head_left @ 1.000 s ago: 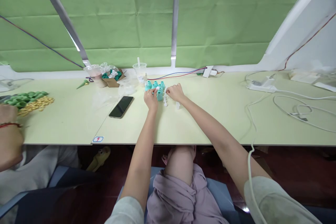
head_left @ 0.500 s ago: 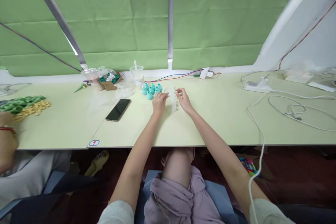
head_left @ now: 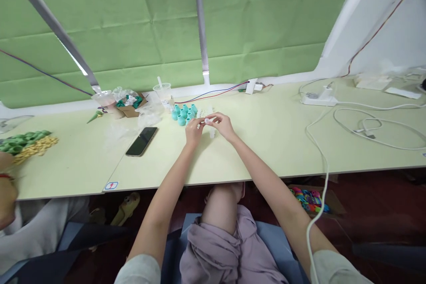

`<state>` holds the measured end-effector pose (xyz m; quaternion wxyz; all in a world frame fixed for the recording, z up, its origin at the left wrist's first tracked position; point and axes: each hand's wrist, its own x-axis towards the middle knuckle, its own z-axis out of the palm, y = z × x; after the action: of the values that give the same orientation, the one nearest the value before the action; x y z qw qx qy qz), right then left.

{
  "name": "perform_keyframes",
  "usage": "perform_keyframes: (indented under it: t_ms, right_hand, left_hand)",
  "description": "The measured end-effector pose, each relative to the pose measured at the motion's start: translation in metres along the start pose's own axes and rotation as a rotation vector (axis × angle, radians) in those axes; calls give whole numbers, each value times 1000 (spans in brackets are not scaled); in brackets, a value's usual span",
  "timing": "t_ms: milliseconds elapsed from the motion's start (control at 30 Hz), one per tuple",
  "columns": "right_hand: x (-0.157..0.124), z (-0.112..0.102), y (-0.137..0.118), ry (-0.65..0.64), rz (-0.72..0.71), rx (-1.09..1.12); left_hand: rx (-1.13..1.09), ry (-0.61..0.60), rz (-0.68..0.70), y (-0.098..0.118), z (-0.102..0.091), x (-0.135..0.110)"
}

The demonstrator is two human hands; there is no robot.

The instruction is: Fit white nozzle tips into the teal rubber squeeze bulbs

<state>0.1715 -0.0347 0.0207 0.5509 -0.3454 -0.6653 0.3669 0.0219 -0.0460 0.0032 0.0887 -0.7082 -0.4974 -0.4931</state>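
Note:
A small whitish, translucent round piece (head_left: 207, 120) sits between my fingertips, too small to name exactly. My left hand (head_left: 194, 131) pinches it from the left, fingers closed. From the right, my right hand (head_left: 222, 125) has its thumb and forefinger closed on the same piece. Just below the fingers, a translucent white piece (head_left: 212, 133) lies on the table, and small pale pieces (head_left: 207, 110) lie behind the hands. Beside my left hand stand several teal vase-shaped pieces (head_left: 181, 119), partly hidden by it.
A phone (head_left: 141, 141) lies to the left. Behind it are a plastic bag (head_left: 149, 115), a cardboard box (head_left: 133, 110) and two plastic cups, one with a straw (head_left: 163, 95). A power strip (head_left: 318, 99) and white cables (head_left: 353, 126) lie right. A co-worker's arm (head_left: 7, 195) shows far left.
My hands have come together at the small whitish piece; before, they were apart on either side of a translucent white strip. The whole view has shifted and tilted slightly.

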Motion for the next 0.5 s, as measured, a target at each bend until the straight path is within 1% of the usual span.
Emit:
perform_keyframes:
  t_ms: [100,333,433,500]
  right_hand:
    - [-2,2,-4,4,-69,-97]
    - [-3,-2,-9,-10,-189,-176]
    - [-4,-6,-10,-21,-178,-207]
    - [-3,-9,-8,-41,-121,-183]
  left_hand:
    - [5,27,26,-1,0,-1]
    - [8,87,138,-3,-2,1]
    - [7,126,190,-3,-4,3]
    - [20,122,208,-3,-6,3]
